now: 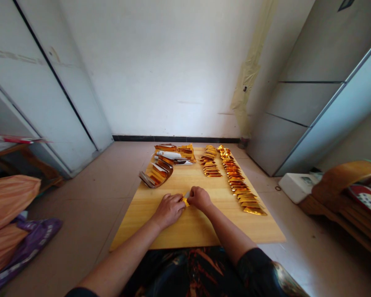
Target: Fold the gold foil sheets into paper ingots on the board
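Note:
Between my two hands, low over the wooden table [160, 231], is a small sheet of gold foil paper [186, 201] with a pale side showing. My left hand [170, 209] holds its left end, fingers closed and pressed down. Pinching the upper right part of the sheet is my right hand [199, 198]. Beyond my left hand a curled stack of gold foil sheets [157, 173] lies on the table. To the right runs a long row of folded gold foil pieces [239, 181], overlapping one another. A shorter group of folded pieces [210, 161] sits left of that row.
More foil sheets, some rolled [173, 154], lie at the table's far left. A white wall [173, 74] stands past the far edge. A grey refrigerator [293, 95] is at right, beside a white box [299, 186] and wooden seat [343, 202]. Bags [12, 206] lie at left.

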### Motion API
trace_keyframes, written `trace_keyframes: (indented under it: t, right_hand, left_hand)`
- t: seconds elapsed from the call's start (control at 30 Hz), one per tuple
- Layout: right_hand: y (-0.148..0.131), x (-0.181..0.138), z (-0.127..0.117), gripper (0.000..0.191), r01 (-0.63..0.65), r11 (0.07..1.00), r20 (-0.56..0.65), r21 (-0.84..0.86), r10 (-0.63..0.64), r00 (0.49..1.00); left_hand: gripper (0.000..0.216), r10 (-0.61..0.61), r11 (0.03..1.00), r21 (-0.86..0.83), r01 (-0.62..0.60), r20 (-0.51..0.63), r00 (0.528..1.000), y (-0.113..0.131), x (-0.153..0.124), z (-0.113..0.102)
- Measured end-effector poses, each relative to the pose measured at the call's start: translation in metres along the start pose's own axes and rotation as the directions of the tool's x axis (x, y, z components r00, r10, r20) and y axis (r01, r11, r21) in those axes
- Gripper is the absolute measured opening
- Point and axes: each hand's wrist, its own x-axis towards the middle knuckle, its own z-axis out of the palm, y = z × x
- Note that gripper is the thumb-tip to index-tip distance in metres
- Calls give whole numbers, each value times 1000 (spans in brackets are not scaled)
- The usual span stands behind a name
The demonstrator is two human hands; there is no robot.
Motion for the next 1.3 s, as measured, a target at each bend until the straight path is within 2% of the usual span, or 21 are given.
trace_keyframes:
  t: [0.07, 0.17, 0.3, 0.47, 0.57, 0.63, 0.73, 0.93, 1.1, 1.3]
  right_hand:
    - [1, 0, 1, 12, 18, 1000, -23, -3, -18, 1000]
    - [1, 0, 1, 13, 51, 999, 6, -10, -51, 999]
    - [0, -2, -2, 14, 44, 999, 38, 16, -44, 998]
    - [13, -7, -12, 19, 79, 981, 97, 176, -97, 991]
    - [29, -12, -16, 25, 254, 950, 92, 181, -274, 957]
    - [38, -16, -16, 26, 397, 904, 67, 159, -411, 909]
    - [47, -20, -14, 22, 514, 854, 33, 80, -517, 855]
    - [49, -21, -8, 32, 503, 864, 22, -4, -503, 864]
    - [41, -20, 0, 38, 531, 848, 17, 4, -531, 847]
    - [33, -13, 4, 37, 498, 867, 20, 13, -498, 867]
  left_hand:
    - [10, -89, 996, -11, 89, -21, 996, 7, 3, 0]
    - [8, -224, 974, -38, 222, -51, 973, 17, 7, 5]
    - [8, -311, 949, -88, 304, -79, 947, 21, 10, 12]
    - [16, -263, 952, -168, 254, -32, 964, 10, 8, 12]
    - [24, -229, 951, -212, 226, 12, 973, -4, 6, 13]
    - [28, -198, 954, -225, 200, 30, 980, -15, 7, 15]
    - [30, -128, 962, -237, 133, 36, 991, -29, 11, 20]
    - [31, -46, 960, -275, 54, 35, 998, -43, 19, 23]
    - [28, -94, 956, -277, 96, 21, 995, -37, 16, 22]
    - [17, -142, 947, -285, 151, 50, 989, -27, 15, 14]
